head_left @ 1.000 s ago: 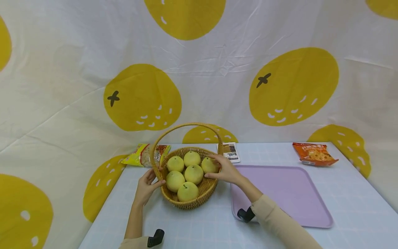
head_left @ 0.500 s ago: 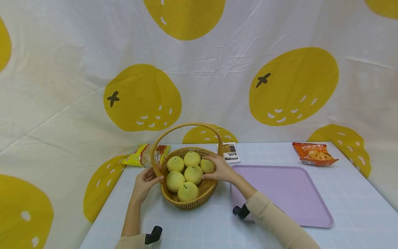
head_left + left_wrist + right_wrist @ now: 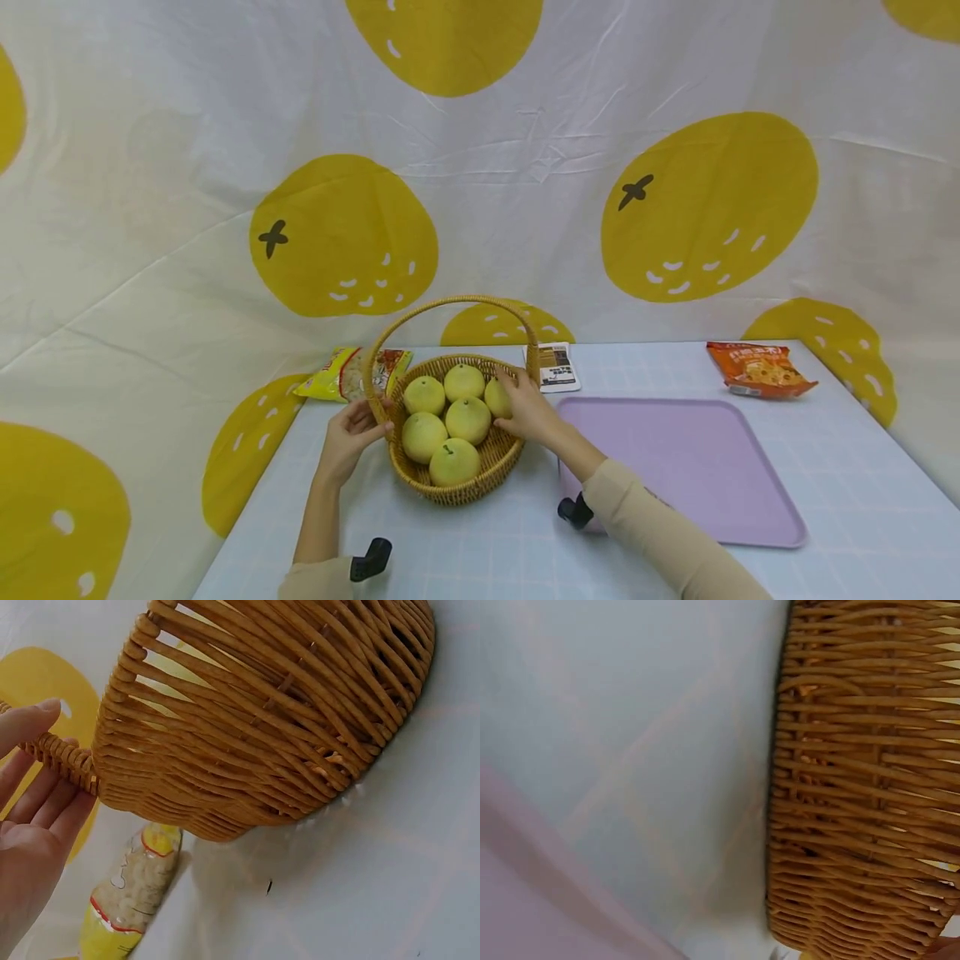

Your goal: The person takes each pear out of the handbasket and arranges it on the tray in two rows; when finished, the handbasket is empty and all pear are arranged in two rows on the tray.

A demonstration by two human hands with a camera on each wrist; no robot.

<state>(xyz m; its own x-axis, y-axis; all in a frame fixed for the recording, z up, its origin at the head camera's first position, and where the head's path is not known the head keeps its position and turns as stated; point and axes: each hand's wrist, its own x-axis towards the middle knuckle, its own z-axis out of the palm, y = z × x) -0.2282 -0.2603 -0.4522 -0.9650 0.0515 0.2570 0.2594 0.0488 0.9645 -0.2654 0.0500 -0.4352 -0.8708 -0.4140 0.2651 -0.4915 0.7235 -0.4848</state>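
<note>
A wicker basket (image 3: 450, 497) with a tall arched handle (image 3: 467, 298) stands on the table, holding several round yellow-green pears (image 3: 467, 419). My left hand (image 3: 347, 440) holds the foot of the handle on the left side. In the left wrist view that hand (image 3: 34, 832) has its thumb over the handle (image 3: 64, 761) and its fingers behind it. At the right side of the basket, my right hand (image 3: 531, 410) reaches over the rim and grips the rightmost pear (image 3: 495, 398) between thumb and fingers. The right wrist view shows mostly the basket's woven side (image 3: 862, 780); the fingers are hidden there.
A lilac tray (image 3: 675, 467) lies right of the basket, partly under my right forearm. Behind the basket are a yellow snack bag (image 3: 352, 375) on the left and a white packet (image 3: 557, 368). An orange snack bag (image 3: 761, 370) lies at the back right.
My right hand has shifted slightly left, and the rightmost pear moved a little inward with it. The left hand drew slightly left, still on the handle. The basket stays put.
</note>
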